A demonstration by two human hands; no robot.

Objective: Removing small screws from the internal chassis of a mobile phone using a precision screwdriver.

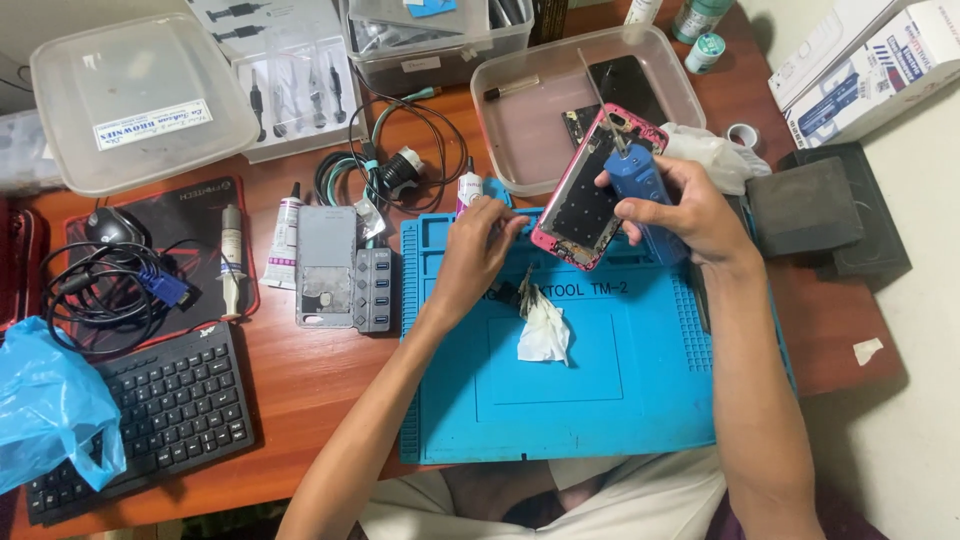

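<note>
Blue bag (45, 400), keyboard (160, 420), mouse (110, 227) far left on surface (300, 370). Glue tubes (283, 243), grey phone back (325, 265) next. My left hand (478, 245) over top edge of blue mat (600, 380), fingers drawn together, pinching something small; cannot tell what. Crumpled tissue (545, 330) just below it. Pink phone frame (595, 190) lies right of left hand, lifted off mat, long axis tilted up-right. My right hand (680, 205) nearer: wrapped around frame's right edge plus blue tool (640, 180), tip on frame. Clear tray (520, 130) behind.
</note>
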